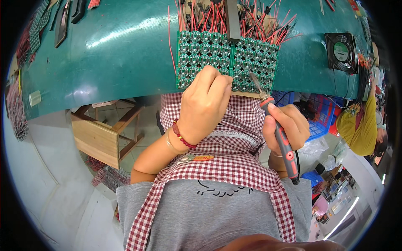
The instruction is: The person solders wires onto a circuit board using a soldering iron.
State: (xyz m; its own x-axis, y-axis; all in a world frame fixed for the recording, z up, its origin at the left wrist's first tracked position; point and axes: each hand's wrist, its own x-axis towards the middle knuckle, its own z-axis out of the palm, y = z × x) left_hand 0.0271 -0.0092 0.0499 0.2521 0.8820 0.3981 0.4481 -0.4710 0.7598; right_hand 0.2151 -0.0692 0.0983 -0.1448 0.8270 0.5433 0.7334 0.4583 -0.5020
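Two green panels of small circuit boards, a left panel [203,52] and a right panel [256,56], lie side by side near the table's front edge. My right hand [289,127] is closed round the grey and red handle of a soldering iron [281,138]. Its metal tip points up and left and ends over the right panel. My left hand [205,102] hovers over the front of the panels, fingers pinched together. A thin pale strand, which looks like solder wire [238,75], reaches from its fingertips toward the iron's tip. The fingers hide part of the left panel.
Red and black wires [209,16] bunch behind the panels, with a dark bar [233,21] across their middle. On the green table [121,54] stand a black fan [341,52] at right and a tape roll [35,98] at left. A wooden stool [96,136] is below; another person [358,125] is at right.
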